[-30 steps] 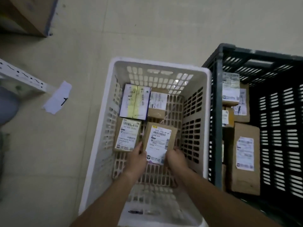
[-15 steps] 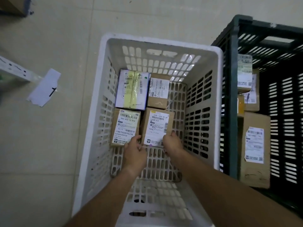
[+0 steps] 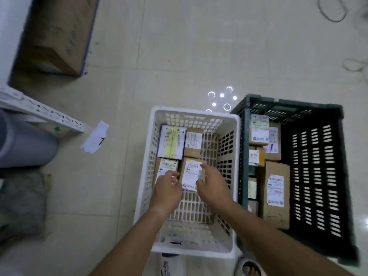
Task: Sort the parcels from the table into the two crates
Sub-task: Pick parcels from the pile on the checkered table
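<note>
**Two crates on the floor, both hands down in the white one**

The black crate [image 3: 326, 176] stands on the right, its left wall touching the white crate [image 3: 237, 156]. Brown labelled parcels line the black crate's left side; the biggest is a tall brown box [image 3: 276, 196] with a white label, and several smaller boxes are stacked behind it and beside it.

The white crate holds four parcels against its far wall. At the back lie a white box with yellow tape [image 3: 172, 142] and, just beside it, a small brown box [image 3: 193, 143]. In front of these sit a brown parcel with a label [image 3: 167, 168] and the front-right parcel [image 3: 192, 174].

The left hand [image 3: 167, 191] and right hand [image 3: 212, 185] hover apart over that front row, fingers loosely curled and gripping nothing; the right fingertips touch the front-right parcel's far edge.
</note>
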Demonstrator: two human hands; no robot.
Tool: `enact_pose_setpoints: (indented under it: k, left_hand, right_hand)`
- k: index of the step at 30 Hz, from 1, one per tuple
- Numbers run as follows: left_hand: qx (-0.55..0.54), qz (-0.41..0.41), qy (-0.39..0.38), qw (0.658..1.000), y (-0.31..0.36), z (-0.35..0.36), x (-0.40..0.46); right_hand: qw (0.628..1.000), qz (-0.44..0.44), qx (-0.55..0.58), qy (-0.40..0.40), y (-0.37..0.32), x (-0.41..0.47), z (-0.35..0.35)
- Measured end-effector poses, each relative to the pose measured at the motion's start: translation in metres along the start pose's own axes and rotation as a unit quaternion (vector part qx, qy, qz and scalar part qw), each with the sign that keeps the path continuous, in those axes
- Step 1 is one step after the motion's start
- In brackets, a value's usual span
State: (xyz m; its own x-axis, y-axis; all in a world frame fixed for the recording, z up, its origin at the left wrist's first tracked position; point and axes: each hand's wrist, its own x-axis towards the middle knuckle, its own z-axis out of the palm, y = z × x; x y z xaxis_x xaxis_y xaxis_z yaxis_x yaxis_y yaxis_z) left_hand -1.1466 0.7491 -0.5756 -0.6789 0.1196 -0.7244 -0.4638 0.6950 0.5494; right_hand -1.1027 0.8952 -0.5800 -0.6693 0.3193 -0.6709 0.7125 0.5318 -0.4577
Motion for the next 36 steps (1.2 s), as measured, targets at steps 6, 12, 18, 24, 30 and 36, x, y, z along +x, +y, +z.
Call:
enact_pose_setpoints:
  k: [6, 12, 18, 24, 30, 36]
  left_hand:
    - [0.106, 0.126, 0.010, 0.986, 0.125, -0.095, -0.088]
    - [0.214, 0.227, 0.101, 0.945, 0.255, -0.215, -0.203]
    - [0.237, 0.274, 0.221, 0.905, 0.319, -0.308, -0.344]
    - [0.200, 0.266, 0.304, 0.893, 0.325, -0.339, -0.486]
    - [0.174, 0.237, 0.404, 0.866, 0.297, -0.318, -0.625]
    - [0.147, 0.173, 0.503, 0.834, 0.241, -0.276, -0.742]
  right_hand:
    - [0.979, -0.155, -0.131, 0.033, -0.116, -0.079, -0.123]
    - [0.931, -0.274, -0.211, 0.114, -0.247, -0.181, -0.257]
    - [0.866, -0.395, -0.247, 0.182, -0.338, -0.301, -0.357]
    - [0.810, -0.498, -0.230, 0.207, -0.368, -0.426, -0.414]
    - [0.781, -0.573, -0.170, 0.181, -0.344, -0.547, -0.441]
    - [0.726, -0.662, -0.136, 0.126, -0.320, -0.635, -0.423]
